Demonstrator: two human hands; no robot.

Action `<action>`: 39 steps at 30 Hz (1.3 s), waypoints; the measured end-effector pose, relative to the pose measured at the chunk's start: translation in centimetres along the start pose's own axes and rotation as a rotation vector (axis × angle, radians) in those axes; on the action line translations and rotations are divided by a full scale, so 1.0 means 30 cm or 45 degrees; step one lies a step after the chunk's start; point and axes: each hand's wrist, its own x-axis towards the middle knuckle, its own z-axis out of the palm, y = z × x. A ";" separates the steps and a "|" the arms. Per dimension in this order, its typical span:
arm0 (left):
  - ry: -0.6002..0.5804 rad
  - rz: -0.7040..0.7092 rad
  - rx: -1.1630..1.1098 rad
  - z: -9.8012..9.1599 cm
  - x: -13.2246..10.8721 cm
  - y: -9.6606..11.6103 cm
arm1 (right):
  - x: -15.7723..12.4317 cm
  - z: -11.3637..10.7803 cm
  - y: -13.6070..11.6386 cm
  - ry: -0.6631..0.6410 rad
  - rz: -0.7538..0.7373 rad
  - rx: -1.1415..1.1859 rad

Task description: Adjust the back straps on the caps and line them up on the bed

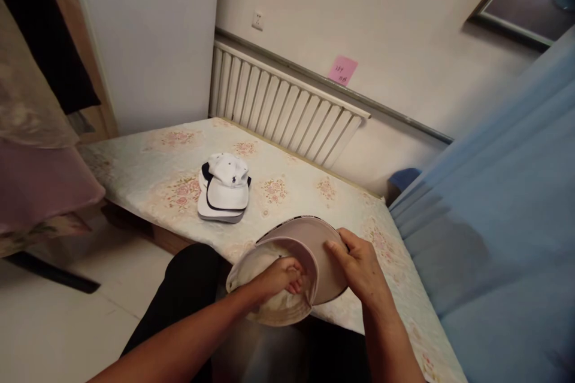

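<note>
Sun hat: I have the pale wide-brimmed sun hat (312, 251) with its crown opening towards me, above my lap at the near edge of the floral bedspread (299, 200).
Right hand on brim: my right hand (357, 260) grasps the brim's outer edge, thumb on the face towards me, fingers behind it.
Left hand in crown: my left hand (285, 278) is inside, fingers curled in; I cannot tell whether they pinch any fabric.
Crown care: I'd push evenly with soft knuckles, as the cloth looks likely to dent or crease.
Brim care: a light, flat hold should avoid kinking the edge.
White baseball caps: stacked on the bedspread (228, 188), clear of my elbows; best left unbumped.
</note>
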 end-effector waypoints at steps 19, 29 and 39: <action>0.088 0.017 0.015 0.033 -0.025 0.015 | -0.036 0.018 -0.007 0.057 -0.119 -0.111; 0.036 -0.001 -0.129 -0.035 -0.143 0.117 | -0.060 0.008 0.048 0.256 -0.165 -0.230; 0.178 -0.115 -1.015 0.005 -0.189 0.359 | -0.125 0.107 0.110 0.392 -0.515 -0.331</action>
